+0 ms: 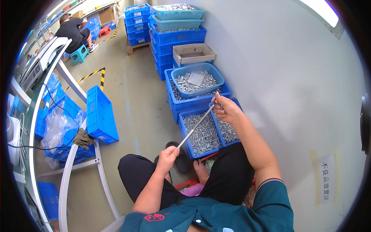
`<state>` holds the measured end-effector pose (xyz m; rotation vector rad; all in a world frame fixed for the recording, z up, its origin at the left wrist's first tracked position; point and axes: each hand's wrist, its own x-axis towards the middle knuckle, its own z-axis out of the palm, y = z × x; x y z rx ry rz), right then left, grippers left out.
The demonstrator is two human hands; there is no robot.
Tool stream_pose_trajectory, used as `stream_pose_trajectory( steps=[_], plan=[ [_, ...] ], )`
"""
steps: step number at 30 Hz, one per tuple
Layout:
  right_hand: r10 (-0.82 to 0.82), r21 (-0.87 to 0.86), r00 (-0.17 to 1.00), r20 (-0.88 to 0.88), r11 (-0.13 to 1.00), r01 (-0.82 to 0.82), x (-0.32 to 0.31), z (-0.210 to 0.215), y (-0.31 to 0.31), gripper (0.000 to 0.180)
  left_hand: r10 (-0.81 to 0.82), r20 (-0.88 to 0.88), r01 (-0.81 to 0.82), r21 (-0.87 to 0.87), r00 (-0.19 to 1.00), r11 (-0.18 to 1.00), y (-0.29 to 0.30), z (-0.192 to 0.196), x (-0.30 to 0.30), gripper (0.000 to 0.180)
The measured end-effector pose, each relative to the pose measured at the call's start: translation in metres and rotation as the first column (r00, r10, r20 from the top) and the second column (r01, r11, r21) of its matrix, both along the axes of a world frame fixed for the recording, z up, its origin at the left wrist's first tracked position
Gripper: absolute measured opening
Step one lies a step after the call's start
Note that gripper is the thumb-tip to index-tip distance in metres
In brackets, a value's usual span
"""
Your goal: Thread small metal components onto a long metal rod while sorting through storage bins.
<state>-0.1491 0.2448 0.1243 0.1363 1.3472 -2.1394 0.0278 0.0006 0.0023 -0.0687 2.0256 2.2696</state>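
A thin, straight metal rod (196, 126) slants up and to the right between my hands. My left hand (167, 159) is closed round its lower end, above my lap. At the upper end is my right hand (228, 110), raised higher, with thumb and fingers pinched together around the rod's tip. Whether a small part is also in those right fingers is too small to tell. Beneath the rod stands a blue divided crate (185, 136) holding many small silvery metal parts (205, 136). Just beyond my right hand, a light blue basin (221, 79) holds larger silvery parts and a clear plastic piece (196, 79).
Stacked blue crates (164, 48) and a cardboard box (194, 53) line the grey wall (278, 77). To the left are a white table frame (101, 170), a dark glove (82, 138) and an upended blue crate (101, 114). A person (71, 33) sits on a stool far off.
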Motion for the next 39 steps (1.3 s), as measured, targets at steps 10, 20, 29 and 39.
stream_pose_trajectory(
  steps=[10,20,29,39],
  plan=[
    [0.061,0.167,0.988,-0.139,0.985,-0.038,0.009,0.010,-0.013,0.021,0.012,-0.013,-0.012,-0.001,1.000,1.000,-0.003,-0.002,0.001,0.024],
    [0.261,0.361,0.955,-0.141,0.912,-0.196,0.019,0.008,-0.027,0.017,0.053,-0.039,-0.054,-0.036,0.998,0.998,0.002,0.000,-0.001,0.025],
    [0.373,0.218,0.914,0.159,0.890,-0.401,0.014,-0.003,-0.022,0.018,0.085,0.048,-0.087,0.031,0.995,0.996,0.001,-0.001,-0.006,0.029],
    [0.142,-0.153,0.955,0.259,0.983,-0.105,-0.013,-0.015,0.008,0.018,0.059,0.032,-0.058,-0.033,0.998,0.998,0.000,-0.001,-0.003,0.030]
  ],
)
